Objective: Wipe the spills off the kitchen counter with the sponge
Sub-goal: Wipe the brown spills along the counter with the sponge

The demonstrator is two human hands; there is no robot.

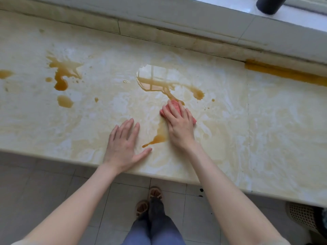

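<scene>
A pink sponge (174, 106) lies on the cream marble counter (265, 121), just below a large brown puddle (154, 80). My right hand (179, 126) presses flat on the sponge with straight fingers, covering most of it. My left hand (123, 144) rests flat on the counter to the left, fingers spread, holding nothing. A brown streak (157, 137) runs between the two hands. More brown splashes (62, 75) sit at the far left, and a small blob (198, 93) lies right of the puddle.
A brown line of liquid (283, 73) runs along the back ledge at the right. A dark cylinder (269, 4) stands on the windowsill. The counter's front edge (53, 158) drops to a tiled floor, where a woven basket (300, 216) sits at the right.
</scene>
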